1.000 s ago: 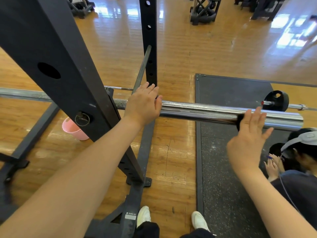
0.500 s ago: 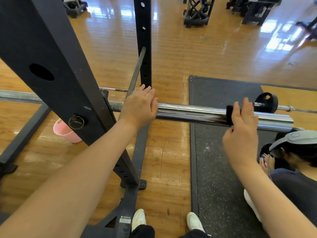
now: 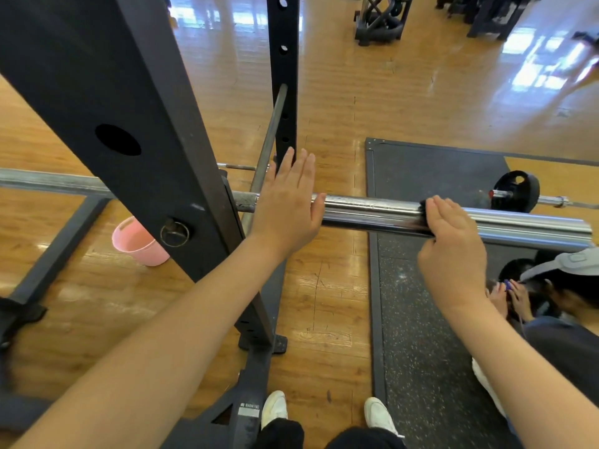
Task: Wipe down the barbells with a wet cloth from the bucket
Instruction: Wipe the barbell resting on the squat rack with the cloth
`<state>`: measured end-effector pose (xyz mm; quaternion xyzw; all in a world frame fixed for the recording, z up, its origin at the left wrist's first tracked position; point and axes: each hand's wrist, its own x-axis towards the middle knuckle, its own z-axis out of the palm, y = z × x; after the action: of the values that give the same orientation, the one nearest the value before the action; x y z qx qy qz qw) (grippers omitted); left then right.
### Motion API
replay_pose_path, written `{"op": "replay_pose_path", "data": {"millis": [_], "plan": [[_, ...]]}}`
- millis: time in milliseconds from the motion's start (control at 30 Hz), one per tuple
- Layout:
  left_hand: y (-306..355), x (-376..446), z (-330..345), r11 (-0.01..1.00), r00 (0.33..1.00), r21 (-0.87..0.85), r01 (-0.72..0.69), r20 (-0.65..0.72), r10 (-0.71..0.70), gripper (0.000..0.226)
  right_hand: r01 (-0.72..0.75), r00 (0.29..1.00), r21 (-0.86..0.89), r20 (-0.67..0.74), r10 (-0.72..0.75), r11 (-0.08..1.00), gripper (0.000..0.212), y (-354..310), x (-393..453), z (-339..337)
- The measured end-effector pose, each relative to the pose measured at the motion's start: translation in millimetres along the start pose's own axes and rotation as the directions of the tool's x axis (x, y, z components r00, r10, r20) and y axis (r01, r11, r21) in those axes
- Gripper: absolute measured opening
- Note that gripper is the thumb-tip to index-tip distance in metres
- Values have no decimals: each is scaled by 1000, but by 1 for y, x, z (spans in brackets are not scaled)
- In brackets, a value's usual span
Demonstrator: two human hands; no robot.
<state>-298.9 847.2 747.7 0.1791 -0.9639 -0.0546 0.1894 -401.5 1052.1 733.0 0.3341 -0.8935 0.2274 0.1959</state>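
1. Two hands: the left hand (image 3: 287,202) lies flat, fingers straight, on the barbell (image 3: 372,211) beside the rack upright (image 3: 136,131).
2. The right hand (image 3: 452,247) presses a dark cloth (image 3: 422,207) onto the chrome sleeve, fingers curled over it.
3. One barbell, long axis running left to right, sleeve end pointing right.
4. One pink bucket (image 3: 139,243) stands on the floor at left, beyond the upright.

A single wide-angle view from the person's head looks forward and steeply down, close over a chrome barbell (image 3: 382,212) that crosses the frame. Black rack posts (image 3: 129,124) loom near on the left; wooden floor (image 3: 405,92) stretches beyond, shoes (image 3: 274,408) at bottom.
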Motion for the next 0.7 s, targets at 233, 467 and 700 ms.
{"op": "replay_pose_path", "data": {"millis": [233, 467, 700], "plan": [[-4, -2, 10, 995, 988, -18, -102, -118, 99, 50, -72, 997, -11, 13, 72, 997, 52, -2, -4, 0], [-5, 0, 13, 991, 980, -55, -122, -163, 112, 49, -2, 996, 1, 92, 2, 1000, 51, -25, 1, 1], [-2, -1, 13, 994, 988, -78, -75, -140, 63, 49, 0, 991, 13, 130, -2, 1000, 47, -32, 13, -2]]}}
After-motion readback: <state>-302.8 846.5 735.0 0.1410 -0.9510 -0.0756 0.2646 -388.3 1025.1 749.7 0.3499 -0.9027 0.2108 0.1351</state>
